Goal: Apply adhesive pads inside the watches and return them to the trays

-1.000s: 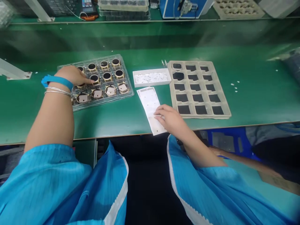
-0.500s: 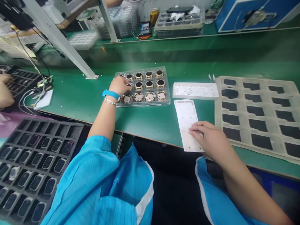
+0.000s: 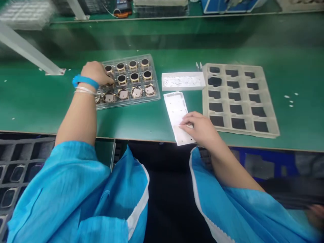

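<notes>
My green workbench [image 3: 37, 111], on it a beige tray [image 3: 239, 99] with black square pads, a white box [image 3: 182, 81] of small white pieces, a metal post [image 3: 27, 49], far away a blue machine [image 3: 227, 4], below at my left a dark foam tray [image 3: 17, 175]

view back R, co-worker hand [image 3: 315, 216] now btm R

A long green workbench [image 3: 37, 111] fills the view, with a white metal upright [image 3: 25, 47] standing on it. Behind runs a raised green shelf [image 3: 162, 17] holding a blue instrument case [image 3: 227, 5]. Below, a dark foam tray [image 3: 15, 168] shows at lower left.
</notes>
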A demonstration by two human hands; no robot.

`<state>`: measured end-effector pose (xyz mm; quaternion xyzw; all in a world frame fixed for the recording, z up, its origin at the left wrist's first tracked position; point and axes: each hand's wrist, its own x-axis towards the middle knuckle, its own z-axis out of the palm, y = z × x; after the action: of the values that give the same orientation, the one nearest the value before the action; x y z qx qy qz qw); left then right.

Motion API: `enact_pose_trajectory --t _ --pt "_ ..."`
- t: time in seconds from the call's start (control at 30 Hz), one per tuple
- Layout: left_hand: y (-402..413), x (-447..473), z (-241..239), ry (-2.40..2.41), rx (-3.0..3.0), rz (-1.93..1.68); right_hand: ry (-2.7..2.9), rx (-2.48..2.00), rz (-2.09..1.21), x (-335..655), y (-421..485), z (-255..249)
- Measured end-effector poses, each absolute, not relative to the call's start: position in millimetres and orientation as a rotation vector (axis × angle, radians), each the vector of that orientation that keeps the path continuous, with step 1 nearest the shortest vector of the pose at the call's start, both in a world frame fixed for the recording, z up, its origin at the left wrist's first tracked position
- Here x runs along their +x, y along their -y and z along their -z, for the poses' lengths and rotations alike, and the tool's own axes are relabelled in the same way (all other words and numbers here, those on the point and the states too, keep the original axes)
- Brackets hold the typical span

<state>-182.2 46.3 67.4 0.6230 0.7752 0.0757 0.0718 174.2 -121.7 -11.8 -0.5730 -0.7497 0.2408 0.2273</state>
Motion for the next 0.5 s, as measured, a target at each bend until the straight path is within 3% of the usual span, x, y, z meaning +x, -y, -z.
enact_pose_trajectory --t 0.07,0.17,0.3,0.5 --pt "-30.2 -175.0 -69.4 -2.171 1.798 -0.666 2.043 -1.585 -0.719 172.8 122.8 8.5" --pt "0.1 -142.1 -73.7 -1.536 1.444 -1.148 2.021 -1.56 -0.785 172.9 126.6 1.7" --pt "22.2 -76.1 -72.8 -0.896 1.031 -0.944 2.031 -1.49 -0.932 179.3 129.0 -8.5" --pt "14.3 -23.4 -45.1 -0.783 0.884 -0.803 2.052 -1.313 -1.261 190.7 130.2 -27.8"
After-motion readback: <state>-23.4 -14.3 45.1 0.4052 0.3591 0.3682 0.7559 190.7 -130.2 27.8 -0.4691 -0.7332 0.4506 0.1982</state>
